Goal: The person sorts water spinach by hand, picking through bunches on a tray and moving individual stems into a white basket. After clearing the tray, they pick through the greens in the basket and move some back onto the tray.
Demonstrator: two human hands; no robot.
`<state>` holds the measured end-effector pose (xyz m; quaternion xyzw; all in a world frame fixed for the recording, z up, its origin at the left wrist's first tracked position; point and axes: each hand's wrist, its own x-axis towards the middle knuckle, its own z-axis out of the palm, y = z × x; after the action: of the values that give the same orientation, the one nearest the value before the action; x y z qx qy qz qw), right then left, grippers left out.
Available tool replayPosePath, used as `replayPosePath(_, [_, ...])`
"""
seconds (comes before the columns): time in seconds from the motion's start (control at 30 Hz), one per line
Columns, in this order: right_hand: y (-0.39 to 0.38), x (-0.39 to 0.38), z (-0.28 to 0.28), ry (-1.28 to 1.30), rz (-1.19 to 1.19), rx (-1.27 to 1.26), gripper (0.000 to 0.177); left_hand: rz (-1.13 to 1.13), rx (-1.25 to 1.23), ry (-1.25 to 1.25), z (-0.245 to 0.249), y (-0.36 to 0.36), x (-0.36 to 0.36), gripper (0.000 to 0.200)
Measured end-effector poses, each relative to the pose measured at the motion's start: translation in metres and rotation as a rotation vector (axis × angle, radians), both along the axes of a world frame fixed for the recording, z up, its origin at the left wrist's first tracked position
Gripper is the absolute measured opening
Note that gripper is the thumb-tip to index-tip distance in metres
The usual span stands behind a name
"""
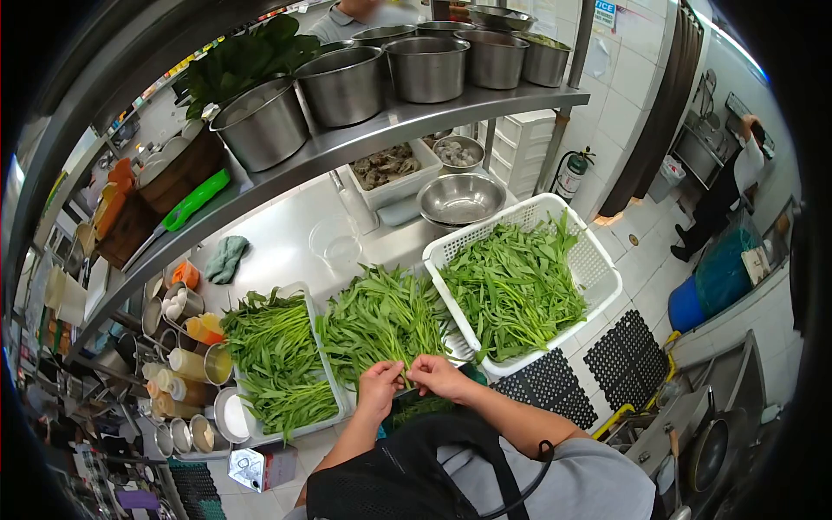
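Note:
Both hands work close together at the near edge of a pile of water spinach (381, 312), long green stems with narrow leaves. My left hand (380, 386) is closed, fingers pinched round stem ends. Beside it, almost touching, my right hand (437, 378) is also closed in a pinch on the stems. To the left, a pale shallow tray (322, 351) holds more of the same greens. A white perforated basket (604, 276) on the right carries another heap of cut leaves and stems. What lies under the middle pile is mostly hidden.
Overhead, a steel shelf (347, 130) bears several metal pots (426, 71). Behind the greens stand a steel bowl (461, 201) and a tub of shrimp-like seafood (418, 180). A green cloth (227, 258) lies on the counter; sauce bottles (187, 364) crowd the left. Another person (737, 178) stands far right.

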<state>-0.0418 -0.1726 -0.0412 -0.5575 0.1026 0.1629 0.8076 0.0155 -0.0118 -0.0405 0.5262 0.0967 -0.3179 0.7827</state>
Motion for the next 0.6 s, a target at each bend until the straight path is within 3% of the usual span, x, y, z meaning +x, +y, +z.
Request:
replayPosePath(0.07, [0.007, -0.002, -0.004, -0.061, 0.044, -0.181, 0.020, 0.007, -0.020, -0.007, -0.002, 0.002, -0.004, 0.013])
replayPosePath(0.23, [0.015, -0.005, 0.010, -0.022, 0.094, -0.180, 0.019, -0.001, 0.115, -0.108, 0.005, 0.011, -0.011, 0.009])
replayPosePath(0.4, [0.011, 0.003, 0.001, -0.033, 0.161, -0.130, 0.017, 0.039, 0.078, -0.143, 0.003, 0.024, -0.009, 0.013])
replayPosePath(0.47, [0.009, 0.004, -0.006, 0.058, 0.190, 0.180, 0.014, 0.056, 0.051, -0.133, 0.003, 0.027, -0.012, 0.014])
replayPosePath(0.6, [0.010, 0.004, 0.012, 0.108, 0.154, 0.319, 0.012, 0.080, -0.002, -0.069, 0.010, 0.027, -0.013, 0.015])
